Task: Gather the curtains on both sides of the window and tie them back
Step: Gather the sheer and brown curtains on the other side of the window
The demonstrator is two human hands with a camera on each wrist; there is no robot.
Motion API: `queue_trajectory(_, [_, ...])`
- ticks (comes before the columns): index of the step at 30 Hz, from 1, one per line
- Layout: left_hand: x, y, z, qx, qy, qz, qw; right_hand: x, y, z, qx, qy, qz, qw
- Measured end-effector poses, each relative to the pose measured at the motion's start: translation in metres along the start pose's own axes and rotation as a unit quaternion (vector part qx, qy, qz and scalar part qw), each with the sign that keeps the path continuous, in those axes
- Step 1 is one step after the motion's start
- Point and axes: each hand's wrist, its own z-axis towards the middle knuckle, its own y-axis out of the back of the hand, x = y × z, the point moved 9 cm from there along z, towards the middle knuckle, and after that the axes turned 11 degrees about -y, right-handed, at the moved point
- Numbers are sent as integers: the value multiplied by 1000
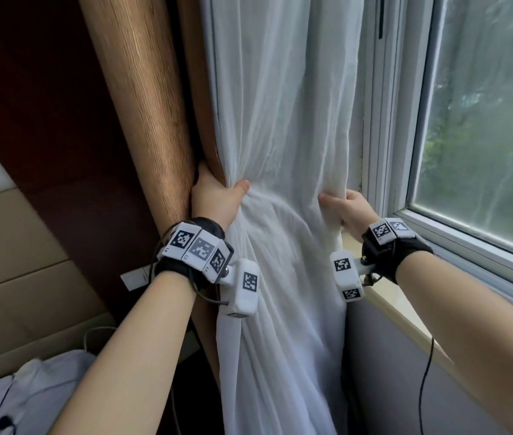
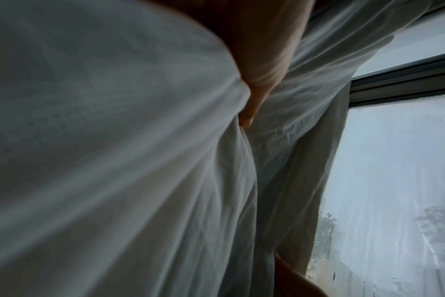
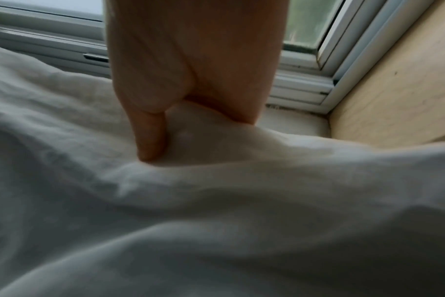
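A white sheer curtain (image 1: 283,127) hangs beside a brown drape (image 1: 142,89) at the window's left side. My left hand (image 1: 217,193) grips the sheer's left edge where it meets the drape, thumb on the front of the white cloth and fingers hidden behind. My right hand (image 1: 347,207) holds the sheer's right edge near the sill, thumb in front. The cloth bunches into folds between both hands. In the left wrist view the thumb (image 2: 257,66) presses into white curtain (image 2: 140,160). In the right wrist view the thumb (image 3: 150,136) and palm pinch the white curtain (image 3: 216,201).
The window glass (image 1: 487,146) and its white frame (image 1: 396,120) stand to the right, above a beige sill (image 1: 405,315). A dark wooden wall panel (image 1: 29,105) lies left of the drape. White bedding (image 1: 29,387) and a black cable (image 1: 425,381) sit low in view.
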Motion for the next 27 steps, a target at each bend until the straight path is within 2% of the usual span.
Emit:
queue_trajectory(3, [0, -2, 1, -1, -3, -5, 1000, 0, -9, -22, 12, 21, 29, 999])
queue_trajectory(7, [-4, -10, 0, 14, -4, -10, 1000, 7, -21, -59, -2, 93, 38, 995])
queue_trajectory(9, [-5, -14, -2, 18, 0, -14, 1000, 16, -41, -78, 37, 144, -5, 989])
queue_trajectory(12, [-7, -15, -2, 23, 0, -16, 1000, 30, -78, -105, 96, 221, -112, 964])
queue_trajectory(14, [-8, -16, -4, 31, 4, -30, 999, 35, -91, -112, 115, 244, -135, 953])
queue_trajectory(19, [-18, -11, -20, 27, 8, -73, 997, 28, -116, -126, 194, 200, -136, 951])
queue_trajectory(22, [-29, -19, -32, 65, 6, -107, 992, 30, -130, -132, 221, 181, -145, 947])
queue_trajectory(25, [-41, -30, -36, 118, -21, -68, 990, 33, -135, -137, 255, 161, -157, 941])
queue_trajectory(27, [-44, -30, -33, 127, -41, -8, 991, 31, -134, -140, 285, 141, -158, 935])
